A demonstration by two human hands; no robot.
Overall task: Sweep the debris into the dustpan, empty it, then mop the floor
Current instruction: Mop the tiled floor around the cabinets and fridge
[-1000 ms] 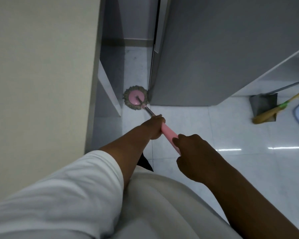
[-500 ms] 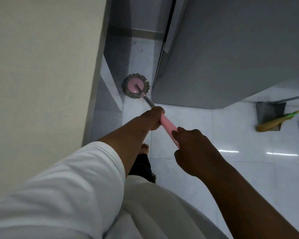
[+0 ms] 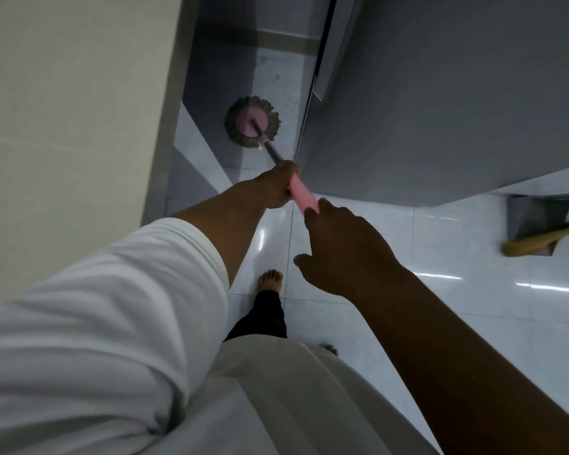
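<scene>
- Gripping the mop (image 3: pixel 304 196) with both hands, you held its pink handle slanting away from you towards the narrow gap ahead.
- Your left hand (image 3: pixel 276 183) sat further along the handle. Its fingers (image 3: pixel 288 169) were wrapped round it where the pink sleeve meets the bare metal shaft.
- Your right hand (image 3: pixel 339 244) held the near end of the handle. Seen from the back, its fingers were curled over the pink part and the thumb stuck out to the side.
- The mop head (image 3: pixel 252 126), a pink disc ringed with grey-brown strands, lay flat on the floor (image 3: pixel 440 307). It sat in the gap between the cream wall (image 3: pixel 73 110) on your left and the grey cabinet (image 3: pixel 440 93) on your right.
- The dustpan (image 3: pixel 536 213) stood well apart from the mop at the far right, near the foot of the cabinet. The yellow-and-green broom (image 3: pixel 536 241) lay across its front.
- Your bare foot (image 3: pixel 270 280) rested on the pale tiles just below your hands, with a dark trouser leg behind it.
- A white sleeve (image 3: pixel 96 307) covered your left upper arm.
- The tiles were glossy and showed thin streaks of reflected light to the right of your right arm.
</scene>
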